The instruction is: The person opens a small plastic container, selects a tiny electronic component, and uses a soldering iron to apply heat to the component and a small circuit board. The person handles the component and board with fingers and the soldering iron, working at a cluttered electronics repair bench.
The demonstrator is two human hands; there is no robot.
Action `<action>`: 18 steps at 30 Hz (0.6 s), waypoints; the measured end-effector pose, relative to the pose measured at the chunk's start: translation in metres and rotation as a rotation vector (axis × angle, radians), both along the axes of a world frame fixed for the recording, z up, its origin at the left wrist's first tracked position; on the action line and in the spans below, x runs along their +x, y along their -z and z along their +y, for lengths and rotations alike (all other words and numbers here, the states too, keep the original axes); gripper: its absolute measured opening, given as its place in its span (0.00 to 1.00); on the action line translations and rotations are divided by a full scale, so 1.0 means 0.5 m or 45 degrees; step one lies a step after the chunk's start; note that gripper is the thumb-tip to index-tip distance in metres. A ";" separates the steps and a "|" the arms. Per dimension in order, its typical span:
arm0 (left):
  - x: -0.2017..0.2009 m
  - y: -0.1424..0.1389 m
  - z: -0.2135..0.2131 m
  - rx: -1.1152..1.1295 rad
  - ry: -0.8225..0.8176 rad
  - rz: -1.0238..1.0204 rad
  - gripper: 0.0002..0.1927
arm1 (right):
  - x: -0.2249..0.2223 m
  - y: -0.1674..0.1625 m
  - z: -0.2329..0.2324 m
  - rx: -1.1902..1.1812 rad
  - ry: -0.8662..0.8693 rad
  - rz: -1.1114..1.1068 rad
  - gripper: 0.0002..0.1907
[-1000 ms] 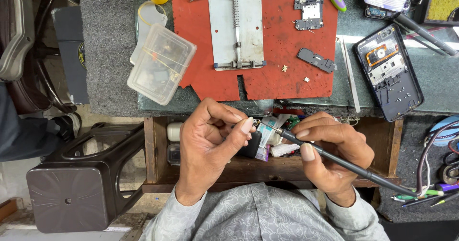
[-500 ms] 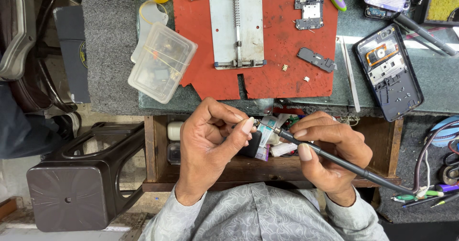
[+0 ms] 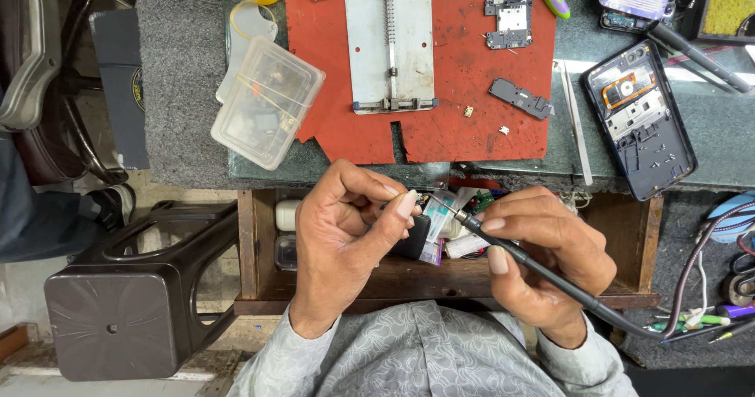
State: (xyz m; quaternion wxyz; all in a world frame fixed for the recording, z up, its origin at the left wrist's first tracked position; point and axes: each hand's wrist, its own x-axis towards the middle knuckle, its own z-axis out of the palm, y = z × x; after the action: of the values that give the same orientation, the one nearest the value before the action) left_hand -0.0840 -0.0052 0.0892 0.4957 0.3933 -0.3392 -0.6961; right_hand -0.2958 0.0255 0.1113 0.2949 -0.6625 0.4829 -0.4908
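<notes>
Two hands are working close together just below the front edge of the counter (image 3: 181,129), above an open wooden drawer (image 3: 440,287). The left hand (image 3: 342,243) is pinching a very small part (image 3: 423,200) between thumb and fingertips, its grip closed tight on that part; the piece is mostly hidden by the fingers, so only a small pale-and-dark edge is showing and its kind cannot be told. The right hand (image 3: 550,259) is clamping a slim black corded tool (image 3: 535,267) like a pen, and the tip is pointing at the pinched part, either touching it or just beside it. For clean work at this stage, it seems best that the left hand is keeping the part steady and exposed, while the right hand is guiding the tip with light pressure and bracing against the other hand, since a slip could drop the piece into the drawer. On the counter, a red mat (image 3: 472,90) is carrying a metal holding fixture (image 3: 391,47), a bare circuit board (image 3: 510,11) and a small dark module (image 3: 521,98). An opened phone body (image 3: 638,118) is lying to the right, with tweezers (image 3: 576,121) between it and the mat. A clear plastic box (image 3: 267,102) is sitting to the left, and a dark stool (image 3: 134,302) is standing on the floor.
</notes>
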 end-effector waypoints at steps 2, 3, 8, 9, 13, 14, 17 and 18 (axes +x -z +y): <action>-0.001 0.000 0.000 -0.021 -0.002 -0.002 0.09 | 0.001 -0.006 -0.003 -0.006 -0.028 0.039 0.10; -0.002 0.001 0.001 -0.031 -0.004 -0.003 0.09 | 0.000 -0.008 -0.003 -0.009 -0.042 0.059 0.10; -0.009 0.003 0.002 -0.030 -0.020 -0.003 0.09 | -0.024 0.001 -0.016 -0.151 0.147 0.123 0.07; -0.010 0.003 0.002 -0.031 -0.022 -0.008 0.09 | -0.038 0.005 -0.021 -0.211 0.221 0.147 0.06; -0.015 0.002 0.006 0.011 -0.045 -0.078 0.09 | -0.104 0.013 -0.033 -0.182 0.629 0.065 0.07; -0.016 0.002 0.006 0.008 -0.049 -0.084 0.09 | -0.123 0.014 -0.037 -0.168 0.684 -0.036 0.07; -0.017 0.003 0.008 0.015 -0.054 -0.111 0.09 | -0.167 0.017 -0.040 -0.123 0.692 -0.378 0.07; -0.017 0.004 0.008 0.020 -0.055 -0.121 0.08 | -0.174 0.021 -0.036 -0.098 0.656 -0.488 0.06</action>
State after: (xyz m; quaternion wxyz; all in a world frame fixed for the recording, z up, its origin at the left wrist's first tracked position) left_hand -0.0927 -0.0009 0.0872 0.4907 0.4372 -0.3482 -0.6684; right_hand -0.3829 0.0077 0.1008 0.2213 -0.4246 0.5513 -0.6832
